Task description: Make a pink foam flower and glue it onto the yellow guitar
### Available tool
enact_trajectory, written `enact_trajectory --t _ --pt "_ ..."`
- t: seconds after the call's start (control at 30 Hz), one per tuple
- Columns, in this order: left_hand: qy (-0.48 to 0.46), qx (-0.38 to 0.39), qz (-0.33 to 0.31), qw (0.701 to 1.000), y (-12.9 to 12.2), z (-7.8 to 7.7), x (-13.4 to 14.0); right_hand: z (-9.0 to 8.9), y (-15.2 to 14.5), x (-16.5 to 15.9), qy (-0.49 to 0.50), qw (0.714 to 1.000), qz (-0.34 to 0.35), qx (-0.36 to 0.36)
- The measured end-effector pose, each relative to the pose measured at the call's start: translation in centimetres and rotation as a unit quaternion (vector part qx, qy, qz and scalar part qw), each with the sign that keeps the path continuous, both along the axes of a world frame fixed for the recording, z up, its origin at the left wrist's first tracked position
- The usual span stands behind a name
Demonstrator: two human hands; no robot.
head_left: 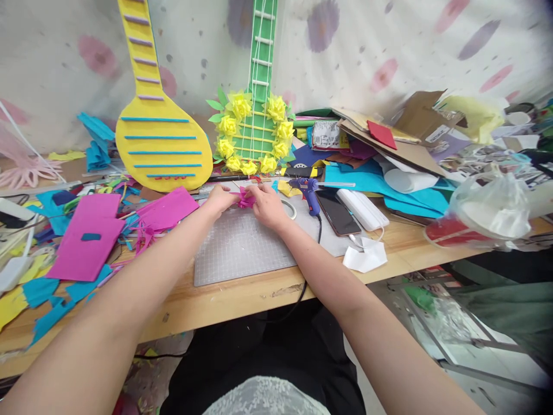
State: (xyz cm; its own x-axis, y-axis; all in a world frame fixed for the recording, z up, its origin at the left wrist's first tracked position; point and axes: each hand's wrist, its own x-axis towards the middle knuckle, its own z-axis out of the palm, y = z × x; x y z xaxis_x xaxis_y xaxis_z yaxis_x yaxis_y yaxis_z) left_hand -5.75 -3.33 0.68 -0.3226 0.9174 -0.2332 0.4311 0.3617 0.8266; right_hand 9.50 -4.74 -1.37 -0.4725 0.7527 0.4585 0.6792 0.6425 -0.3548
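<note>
Between my two hands is a small magenta paper flower (245, 199), held over the far part of the grey cutting mat (246, 248). My left hand (221, 199) pinches it from the left side, and my right hand (268, 204) has its fingers closed on the right side. A thin stick seems to rise from the piece. Beside my right hand lies a roll of white tape (290, 208), partly covered. Behind my hands stands a green paper guitar (254, 135) ringed with yellow paper flowers. Left of it leans a yellow lute-shaped piece (162, 144) with blue strips.
A purple glue gun (307, 193) with a black cord lies right of my hands, next to a phone (337, 212) and a white power bank (363, 209). Magenta paper (86, 236) and scraps cover the left side. A bagged red cup (462, 227) sits near the right edge.
</note>
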Motion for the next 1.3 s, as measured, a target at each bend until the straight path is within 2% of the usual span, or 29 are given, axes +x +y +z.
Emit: enact_trajectory --t 0.13,0.27,0.37,0.47,0.63,0.8,0.93,1.13,1.2,1.3 --pt "0.008 0.011 0.009 1.0 -0.1 0.2 0.2 0.0 0.0 0.0 0.026 1.0 0.005 -0.001" --pt "0.007 0.014 0.009 1.0 -0.1 0.1 0.1 -0.2 0.1 0.2 0.098 0.995 0.017 -0.029" --pt "0.007 0.011 0.005 1.0 0.0 0.0 -0.1 -0.6 0.5 0.3 0.194 0.978 0.03 -0.068" --pt "0.019 0.01 -0.011 1.0 0.2 0.0 -0.1 -1.3 1.3 0.4 0.288 0.95 0.032 -0.116" --pt "0.057 0.037 -0.061 0.996 0.7 0.5 0.5 -2.4 2.5 0.8 0.371 0.916 -0.034 -0.149" --pt "0.004 0.046 -0.107 0.993 1.0 1.2 1.3 -2.4 2.3 1.2 0.405 0.894 -0.085 -0.171" --pt "0.001 0.035 -0.114 0.993 1.0 1.5 1.6 -2.1 1.9 1.1 0.381 0.905 -0.107 -0.156" --pt "0.042 0.068 -0.117 0.99 1.3 0.5 1.3 -1.3 1.2 1.1 0.316 0.937 -0.139 -0.048" --pt "0.045 0.074 -0.116 0.989 1.5 0.3 1.0 -1.0 0.7 1.2 0.279 0.953 -0.113 -0.02" --pt "0.025 0.071 -0.112 0.991 1.5 0.2 0.7 -0.7 -0.1 1.2 0.199 0.979 -0.027 0.011"
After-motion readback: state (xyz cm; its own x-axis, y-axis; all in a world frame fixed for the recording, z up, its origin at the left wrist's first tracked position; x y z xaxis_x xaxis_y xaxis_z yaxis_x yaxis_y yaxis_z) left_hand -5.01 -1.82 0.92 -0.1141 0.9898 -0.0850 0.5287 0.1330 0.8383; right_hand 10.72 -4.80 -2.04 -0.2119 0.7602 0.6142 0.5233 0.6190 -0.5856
